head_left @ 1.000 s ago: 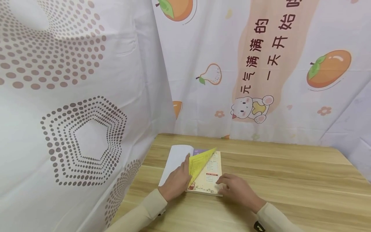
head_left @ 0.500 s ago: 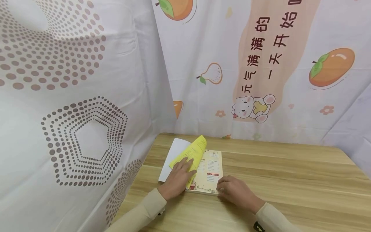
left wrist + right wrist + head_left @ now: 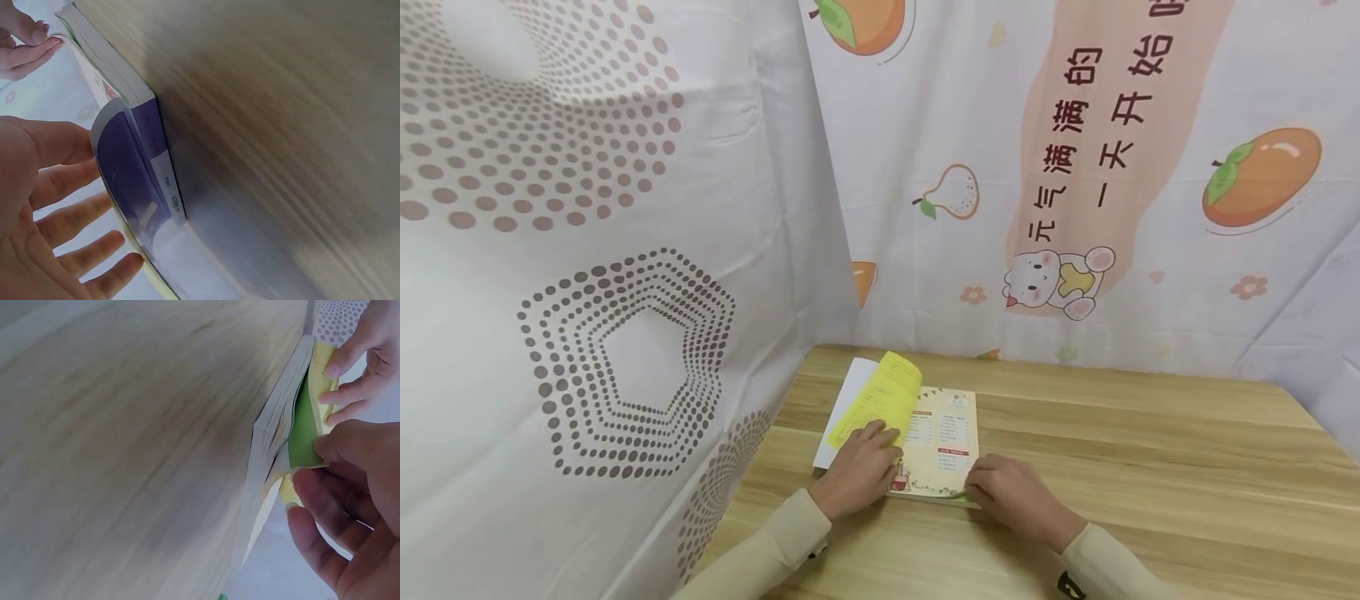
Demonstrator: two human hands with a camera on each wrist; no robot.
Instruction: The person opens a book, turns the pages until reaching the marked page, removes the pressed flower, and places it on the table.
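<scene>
An open book (image 3: 943, 425) lies on the table, its cream printed page facing up. On its left side a yellow sheet (image 3: 886, 392) is folded back over the white inside of the cover (image 3: 844, 408). My left hand (image 3: 859, 467) rests on the yellow sheet near its lower end. In the left wrist view its fingers are extended along the curved sheet and cover, above the book's purple spine (image 3: 150, 128). At the lower right corner my right hand (image 3: 1018, 498) pinches a lifted page, whose green underside (image 3: 304, 428) shows in the right wrist view.
The wooden table (image 3: 1150, 450) stretches to the right of the book. A white dotted curtain (image 3: 775, 250) hangs close on the left, and a fruit-print curtain (image 3: 910, 275) hangs along the back edge.
The yellow sheet has turned over to the left and now lies flatter under my left hand. My right hand has lifted the page's lower right corner, showing green beneath.
</scene>
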